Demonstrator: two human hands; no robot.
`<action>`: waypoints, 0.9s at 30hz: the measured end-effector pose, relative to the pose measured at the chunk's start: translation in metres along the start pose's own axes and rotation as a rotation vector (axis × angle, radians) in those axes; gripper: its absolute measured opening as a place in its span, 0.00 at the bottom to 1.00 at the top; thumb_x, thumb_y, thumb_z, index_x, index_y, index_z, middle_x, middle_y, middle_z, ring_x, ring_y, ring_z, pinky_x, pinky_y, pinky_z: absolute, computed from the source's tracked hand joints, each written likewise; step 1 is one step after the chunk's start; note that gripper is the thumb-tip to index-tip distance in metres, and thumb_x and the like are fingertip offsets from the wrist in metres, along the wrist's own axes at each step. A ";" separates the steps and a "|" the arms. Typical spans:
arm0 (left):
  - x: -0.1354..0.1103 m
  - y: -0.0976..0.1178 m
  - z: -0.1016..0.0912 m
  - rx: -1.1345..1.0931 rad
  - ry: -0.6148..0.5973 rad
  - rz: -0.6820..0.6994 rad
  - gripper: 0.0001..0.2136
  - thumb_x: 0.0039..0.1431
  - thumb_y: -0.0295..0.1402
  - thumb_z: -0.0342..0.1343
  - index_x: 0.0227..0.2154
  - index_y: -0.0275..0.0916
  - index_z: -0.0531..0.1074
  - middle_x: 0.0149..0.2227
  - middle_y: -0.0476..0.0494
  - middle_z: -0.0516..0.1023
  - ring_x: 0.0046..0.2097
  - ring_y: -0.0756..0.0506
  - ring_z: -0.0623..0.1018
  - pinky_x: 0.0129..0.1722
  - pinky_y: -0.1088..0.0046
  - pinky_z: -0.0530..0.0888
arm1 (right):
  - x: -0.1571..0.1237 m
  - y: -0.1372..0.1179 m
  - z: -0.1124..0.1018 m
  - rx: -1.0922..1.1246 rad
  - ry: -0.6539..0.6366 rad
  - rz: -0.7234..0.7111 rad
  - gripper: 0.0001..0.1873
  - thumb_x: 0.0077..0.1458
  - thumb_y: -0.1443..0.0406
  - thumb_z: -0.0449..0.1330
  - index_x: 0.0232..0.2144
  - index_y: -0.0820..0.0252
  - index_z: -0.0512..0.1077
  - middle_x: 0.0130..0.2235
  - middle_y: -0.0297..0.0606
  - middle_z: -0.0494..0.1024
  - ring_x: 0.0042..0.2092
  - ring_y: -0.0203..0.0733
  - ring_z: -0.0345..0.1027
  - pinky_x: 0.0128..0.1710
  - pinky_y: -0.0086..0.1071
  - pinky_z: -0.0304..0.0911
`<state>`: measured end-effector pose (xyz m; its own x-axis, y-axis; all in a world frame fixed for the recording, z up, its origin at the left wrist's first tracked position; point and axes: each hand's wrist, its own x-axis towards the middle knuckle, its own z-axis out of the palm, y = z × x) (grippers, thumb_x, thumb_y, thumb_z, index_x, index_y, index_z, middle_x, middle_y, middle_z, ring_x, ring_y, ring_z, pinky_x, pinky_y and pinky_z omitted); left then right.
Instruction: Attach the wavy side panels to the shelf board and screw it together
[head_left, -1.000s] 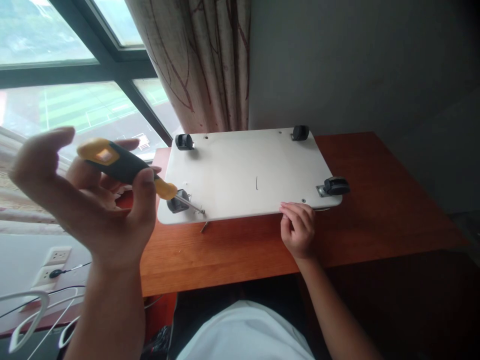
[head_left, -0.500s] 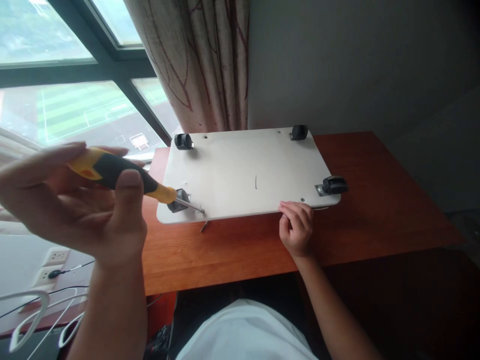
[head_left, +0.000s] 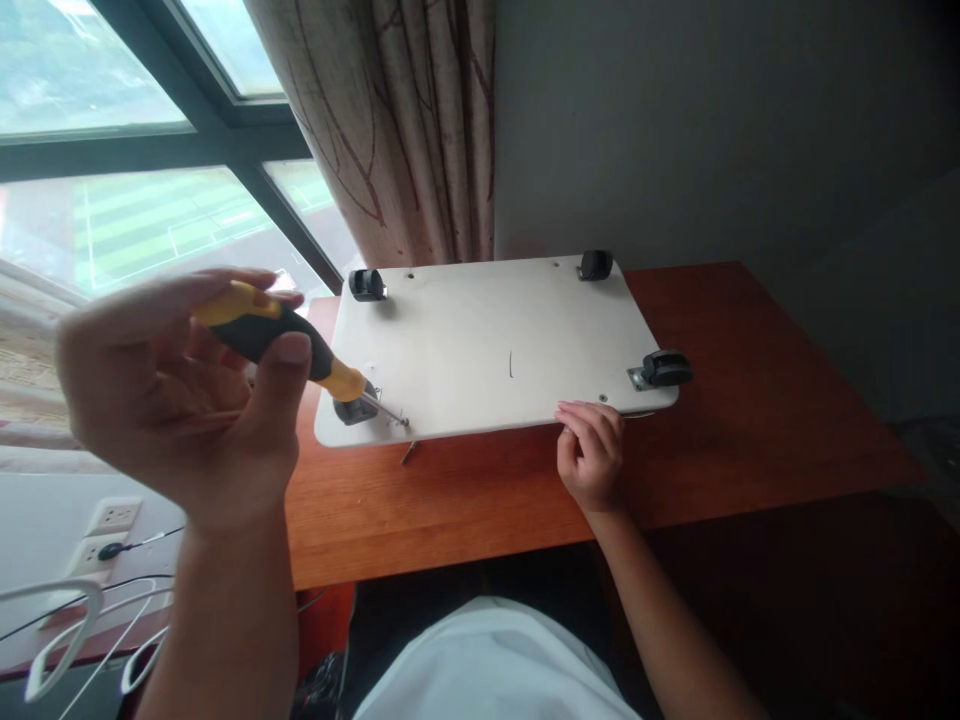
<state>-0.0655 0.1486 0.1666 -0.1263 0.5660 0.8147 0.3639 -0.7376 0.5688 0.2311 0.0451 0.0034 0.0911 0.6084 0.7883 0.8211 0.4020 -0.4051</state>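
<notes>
My left hand point(head_left: 180, 400) is closed round a screwdriver point(head_left: 277, 340) with a yellow and black handle. Its metal tip rests at a screw by the near left caster point(head_left: 352, 408) of a white board point(head_left: 487, 340). The board lies flat on a red-brown wooden table point(head_left: 750, 430), with black casters at its corners pointing up. My right hand point(head_left: 592, 455) rests with curled fingers against the board's near edge, close to the right caster point(head_left: 664, 368).
A loose screw point(head_left: 407, 452) lies on the table just below the board's near edge. A patterned curtain point(head_left: 405, 130) and a large window point(head_left: 112, 150) stand behind. Wall sockets point(head_left: 109, 530) and white cables point(head_left: 75, 610) are at lower left.
My left hand has slid along the handle toward the board and closed its fingers more tightly around the screwdriver. The tip stays at the same screw. My right hand and the board barely move.
</notes>
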 end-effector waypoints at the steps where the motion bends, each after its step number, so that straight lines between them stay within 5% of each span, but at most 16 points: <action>1: 0.001 0.004 0.004 -0.024 -0.010 0.101 0.24 0.49 0.43 0.68 0.45 0.40 0.68 0.42 0.43 0.74 0.43 0.40 0.79 0.38 0.50 0.80 | 0.000 0.000 0.000 0.001 -0.002 0.001 0.19 0.55 0.78 0.55 0.45 0.54 0.73 0.43 0.38 0.81 0.48 0.44 0.74 0.51 0.44 0.70; 4: 0.005 0.012 0.010 -0.021 -0.045 0.280 0.27 0.48 0.44 0.69 0.49 0.43 0.70 0.39 0.45 0.75 0.37 0.41 0.79 0.34 0.51 0.79 | -0.001 0.000 0.000 0.006 -0.002 0.004 0.20 0.55 0.78 0.55 0.45 0.54 0.73 0.43 0.38 0.81 0.48 0.44 0.74 0.51 0.45 0.69; 7: 0.006 0.013 0.008 0.101 0.008 0.252 0.30 0.37 0.39 0.76 0.47 0.45 0.75 0.39 0.45 0.73 0.37 0.42 0.77 0.36 0.53 0.80 | 0.000 -0.001 0.000 0.011 0.003 0.000 0.21 0.54 0.78 0.55 0.45 0.53 0.73 0.43 0.38 0.81 0.48 0.44 0.74 0.51 0.45 0.69; 11: 0.004 0.015 0.007 0.070 0.004 0.146 0.23 0.44 0.33 0.73 0.45 0.43 0.78 0.40 0.42 0.77 0.36 0.43 0.78 0.30 0.58 0.80 | 0.001 -0.002 0.000 0.014 0.009 0.002 0.21 0.55 0.78 0.55 0.46 0.53 0.73 0.43 0.38 0.81 0.48 0.44 0.74 0.51 0.45 0.69; 15: -0.002 0.021 0.014 -0.043 -0.048 0.127 0.21 0.54 0.40 0.65 0.51 0.45 0.75 0.42 0.42 0.79 0.36 0.39 0.81 0.31 0.51 0.81 | 0.001 -0.002 -0.001 0.012 0.002 -0.006 0.21 0.54 0.79 0.55 0.45 0.54 0.73 0.43 0.38 0.81 0.48 0.44 0.74 0.51 0.45 0.70; 21: -0.003 0.029 0.006 0.272 0.008 0.244 0.22 0.49 0.41 0.69 0.47 0.45 0.75 0.42 0.43 0.76 0.47 0.34 0.79 0.38 0.42 0.77 | -0.002 -0.001 0.000 0.011 -0.009 0.008 0.22 0.55 0.79 0.54 0.46 0.53 0.73 0.44 0.38 0.81 0.49 0.45 0.74 0.52 0.47 0.70; 27: -0.007 0.047 0.013 0.241 -0.012 0.012 0.17 0.59 0.36 0.64 0.51 0.53 0.72 0.48 0.47 0.76 0.47 0.38 0.81 0.38 0.44 0.81 | -0.002 0.000 0.001 0.010 -0.002 0.007 0.21 0.55 0.78 0.54 0.46 0.53 0.73 0.44 0.38 0.81 0.49 0.44 0.74 0.52 0.46 0.69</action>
<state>-0.0352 0.1148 0.1858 -0.1104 0.5625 0.8194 0.5753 -0.6361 0.5142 0.2304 0.0446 0.0017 0.0962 0.6127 0.7844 0.8148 0.4042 -0.4156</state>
